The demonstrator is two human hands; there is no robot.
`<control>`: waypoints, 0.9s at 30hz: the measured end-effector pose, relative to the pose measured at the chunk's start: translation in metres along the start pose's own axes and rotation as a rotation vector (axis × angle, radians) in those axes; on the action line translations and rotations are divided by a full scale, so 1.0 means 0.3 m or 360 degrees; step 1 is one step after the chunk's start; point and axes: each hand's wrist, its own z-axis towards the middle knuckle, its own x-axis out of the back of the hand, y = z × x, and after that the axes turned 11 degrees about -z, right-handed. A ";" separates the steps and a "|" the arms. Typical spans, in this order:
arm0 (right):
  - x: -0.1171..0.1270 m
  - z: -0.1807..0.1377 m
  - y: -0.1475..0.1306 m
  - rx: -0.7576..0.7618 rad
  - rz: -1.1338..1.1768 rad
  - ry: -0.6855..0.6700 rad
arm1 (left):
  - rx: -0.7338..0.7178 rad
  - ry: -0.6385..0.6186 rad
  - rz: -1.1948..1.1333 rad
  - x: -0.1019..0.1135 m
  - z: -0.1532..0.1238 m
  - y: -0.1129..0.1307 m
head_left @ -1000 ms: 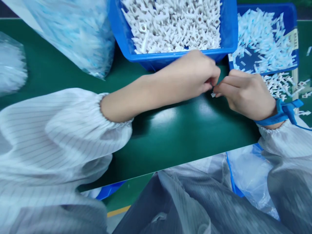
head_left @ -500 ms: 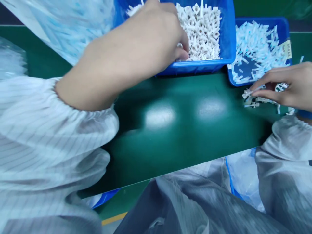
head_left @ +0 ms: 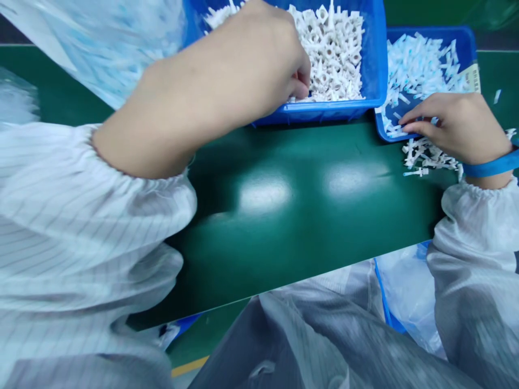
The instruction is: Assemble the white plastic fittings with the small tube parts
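My left hand [head_left: 259,59] reaches into a deep blue bin [head_left: 324,108] filled with small white plastic parts [head_left: 336,59]. Its fingers are curled in a pinch at the bin's near side; what lies between them is hidden. Over a shallower blue tray [head_left: 381,129] on the right, my right hand [head_left: 458,124] has thumb and forefinger almost together, low among small light-blue and white strips [head_left: 425,65]. Whether a strip is caught between those fingertips is too small to tell. Below that hand, a loose pile of joined white pieces [head_left: 430,154] lies on the green table [head_left: 300,232].
A clear plastic bag [head_left: 117,43] of light-blue pieces leans at the upper left, with another clear bag [head_left: 18,100] beside it. A single strip [head_left: 497,96] lies right of the tray. Under the table's front edge is a bagged blue container [head_left: 409,292].
My right hand has left a small white piece at the pile and moved up and left into the tray. My left hand stays in the bin, nearly still. The view has shifted slightly.
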 end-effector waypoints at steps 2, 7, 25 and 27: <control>-0.013 0.022 0.034 0.0046 0.0024 -0.0077 | 0.0126 -0.0033 0.0039 -0.002 0.010 0.017; -0.022 0.073 0.091 0.0070 0.0156 -0.0285 | 0.0144 0.0047 -0.0096 -0.016 0.021 0.015; 0.002 0.024 0.028 0.0113 -0.0049 -0.0100 | 0.0164 0.0326 -0.0342 -0.149 -0.021 0.230; 0.006 0.024 0.022 0.0059 -0.0094 -0.0091 | 0.0013 0.0229 -0.0594 -0.217 -0.040 0.273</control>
